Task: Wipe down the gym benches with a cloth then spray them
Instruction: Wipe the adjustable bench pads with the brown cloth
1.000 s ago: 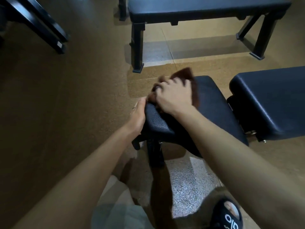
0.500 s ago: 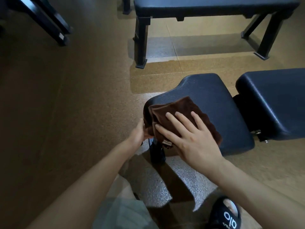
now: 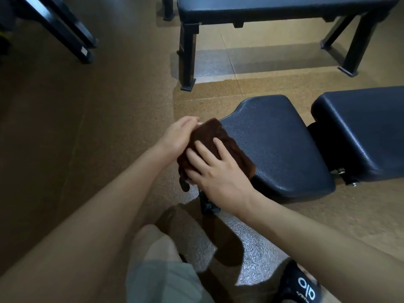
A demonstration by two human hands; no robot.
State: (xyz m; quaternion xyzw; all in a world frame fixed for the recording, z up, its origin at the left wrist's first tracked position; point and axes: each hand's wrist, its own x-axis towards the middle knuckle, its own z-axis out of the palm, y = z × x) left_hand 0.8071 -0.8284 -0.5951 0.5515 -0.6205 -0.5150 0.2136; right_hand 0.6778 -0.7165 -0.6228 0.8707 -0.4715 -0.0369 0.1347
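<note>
The brown cloth (image 3: 218, 143) lies on the near end of the counter (image 3: 277, 149) seat pad. Right hand (image 3: 215, 169) presses flat on it, fingers straight; left hand (image 3: 178, 136) grips its left edge.

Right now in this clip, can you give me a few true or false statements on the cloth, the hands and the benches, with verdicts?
1. The right hand lies flat on the brown cloth with straight fingers. True.
2. The cloth lies on the floor beside the bench. False: it is on the near end of the seat pad.
3. The left hand is at the cloth's left edge. True.
4. A spray bottle stands on the seat pad. False: no spray bottle is in view.
5. A flat bench stands farther back, across the floor. True.
6. The cloth is white. False: it is brown.
</note>
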